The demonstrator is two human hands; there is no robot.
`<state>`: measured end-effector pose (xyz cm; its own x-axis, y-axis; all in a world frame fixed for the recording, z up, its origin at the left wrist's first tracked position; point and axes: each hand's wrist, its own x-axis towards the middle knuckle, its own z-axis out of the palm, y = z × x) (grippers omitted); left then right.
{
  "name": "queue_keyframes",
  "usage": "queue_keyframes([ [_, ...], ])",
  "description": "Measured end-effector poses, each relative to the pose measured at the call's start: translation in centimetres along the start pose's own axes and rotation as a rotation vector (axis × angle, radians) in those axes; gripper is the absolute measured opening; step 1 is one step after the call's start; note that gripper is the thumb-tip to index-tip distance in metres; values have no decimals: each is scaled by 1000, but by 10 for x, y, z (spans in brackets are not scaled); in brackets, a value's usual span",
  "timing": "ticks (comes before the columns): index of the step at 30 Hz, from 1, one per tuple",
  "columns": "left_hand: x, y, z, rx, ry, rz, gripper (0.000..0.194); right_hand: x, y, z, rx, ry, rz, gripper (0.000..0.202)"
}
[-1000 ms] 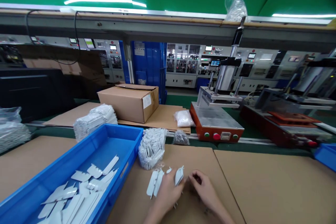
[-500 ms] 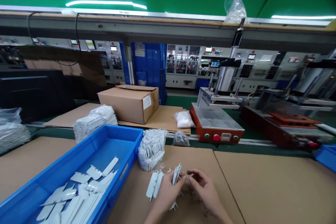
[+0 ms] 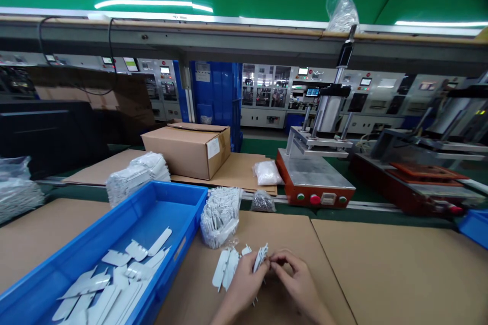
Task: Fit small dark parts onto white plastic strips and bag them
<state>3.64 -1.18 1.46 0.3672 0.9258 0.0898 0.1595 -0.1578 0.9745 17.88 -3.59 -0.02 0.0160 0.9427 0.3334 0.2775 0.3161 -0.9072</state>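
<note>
My left hand (image 3: 246,279) is closed around several thin white plastic pieces (image 3: 261,256) standing on edge. Against their right side, the fingertips of my right hand (image 3: 295,277) are pinched together; whatever they hold is too small to make out. Flat white plastic pieces (image 3: 224,268) lie on the cardboard just left of my left hand. Beyond them stands a clear bag of white plastic parts (image 3: 221,216). Part of the held bundle is hidden by my left fingers.
A long blue tray (image 3: 179,203) with loose white pieces is at the left. Behind are a cardboard box (image 3: 186,150), a small bag of dark bits (image 3: 263,201), a white bag (image 3: 267,172) and a press with an orange base (image 3: 316,177). Cardboard sheets (image 3: 404,264) cover the bench.
My right hand has moved left, its fingertips now meeting the bundle in my left hand. The left hand and its pieces have shifted slightly right and down.
</note>
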Motion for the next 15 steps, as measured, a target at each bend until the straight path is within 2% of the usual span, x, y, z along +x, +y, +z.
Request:
queue_keyframes([
  [4,-1,-8,6,-200,-19,-131,27,-1,-2,2,-7,17,44,18],
  [8,1,-14,11,-418,19,-266,39,-1,0,3,-8,72,76,22],
  [12,3,-16,12,-371,117,-291,40,-3,-1,6,-28,78,96,21],
  [15,4,-16,12,-305,222,-240,38,-6,-8,10,-11,46,97,22],
])
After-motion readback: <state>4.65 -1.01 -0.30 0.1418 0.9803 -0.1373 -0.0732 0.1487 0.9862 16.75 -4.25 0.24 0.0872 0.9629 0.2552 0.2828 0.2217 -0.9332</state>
